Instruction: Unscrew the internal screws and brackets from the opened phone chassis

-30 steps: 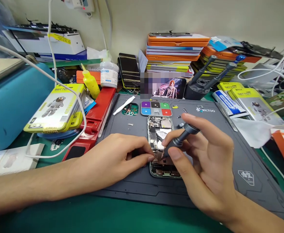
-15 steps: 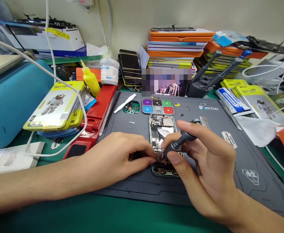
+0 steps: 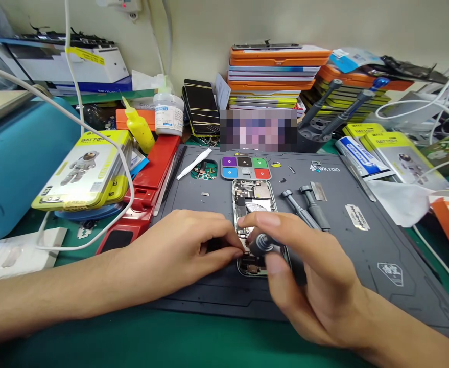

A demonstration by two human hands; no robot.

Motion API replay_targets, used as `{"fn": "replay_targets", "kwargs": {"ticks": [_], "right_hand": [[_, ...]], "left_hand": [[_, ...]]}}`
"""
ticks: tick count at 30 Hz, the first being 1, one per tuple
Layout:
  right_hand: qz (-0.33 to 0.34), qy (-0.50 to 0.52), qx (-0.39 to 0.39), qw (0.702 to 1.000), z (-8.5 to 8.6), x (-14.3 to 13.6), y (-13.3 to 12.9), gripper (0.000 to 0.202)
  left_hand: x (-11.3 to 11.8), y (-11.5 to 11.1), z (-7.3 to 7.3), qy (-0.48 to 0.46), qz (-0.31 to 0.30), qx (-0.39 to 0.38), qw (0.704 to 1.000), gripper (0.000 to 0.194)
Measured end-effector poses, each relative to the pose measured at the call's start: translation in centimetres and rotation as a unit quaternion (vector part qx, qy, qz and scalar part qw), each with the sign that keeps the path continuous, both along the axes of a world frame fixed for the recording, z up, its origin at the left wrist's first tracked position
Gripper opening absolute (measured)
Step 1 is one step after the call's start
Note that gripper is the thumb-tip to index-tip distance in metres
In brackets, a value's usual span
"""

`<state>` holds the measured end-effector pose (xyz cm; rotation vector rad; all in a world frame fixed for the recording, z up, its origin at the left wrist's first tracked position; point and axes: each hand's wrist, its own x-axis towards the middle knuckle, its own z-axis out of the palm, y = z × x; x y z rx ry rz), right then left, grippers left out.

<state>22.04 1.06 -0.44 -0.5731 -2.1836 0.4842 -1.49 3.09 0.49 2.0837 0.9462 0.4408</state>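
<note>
An opened phone (image 3: 257,191) lies on the dark grey mat (image 3: 362,276), its inner parts showing. My left hand (image 3: 205,237) rests at the phone's left edge, thumb and fingertips pinched together; anything between them is too small to make out. My right hand (image 3: 312,266) grips a dark screwdriver (image 3: 261,244) over the lower half of the phone. The screwdriver's end points toward the camera, and its tip is hidden. Right of the phone lie two more screwdrivers (image 3: 314,207).
A coloured screw tray (image 3: 246,167) sits behind the phone, with a white pry tool (image 3: 194,164) to its left. A metal blade (image 3: 357,217) lies right. Battery boxes (image 3: 82,168), a red tool (image 3: 153,168) and a screwdriver holder (image 3: 314,135) surround the mat.
My right hand has turned the screwdriver more upright and moved slightly left, uncovering the screwdrivers on the mat. My left hand stays at the phone's edge. The whole view has shifted slightly.
</note>
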Motion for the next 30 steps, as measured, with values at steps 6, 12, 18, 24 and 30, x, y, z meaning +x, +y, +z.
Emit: {"fn": "replay_targets", "kwargs": {"ticks": [6,12,18,24,30], "right_hand": [[-0.029,0.006,-0.001,1.0,-0.3,-0.1,0.0,0.092],[-0.074,0.067,0.007,0.995,-0.5,-0.1,-0.4,0.081],[-0.085,0.094,-0.037,0.991,-1.2,-0.1,-0.8,0.082],[-0.107,0.091,-0.023,0.99,-0.1,-0.6,-0.7,0.076],[-0.114,0.162,-0.113,0.974,0.0,-1.1,-0.5,0.067]], "left_hand": [[0.0,0.0,0.3,-0.002,-0.005,-0.026,1.0,0.009],[0.0,0.1,0.3,-0.014,-0.009,-0.018,1.0,0.008],[0.0,0.1,0.4,-0.026,-0.006,-0.006,1.0,0.009],[0.1,-0.1,0.6,-0.008,0.003,-0.012,1.0,0.008],[0.0,0.0,0.5,-0.008,0.005,-0.008,1.0,0.011]]}}
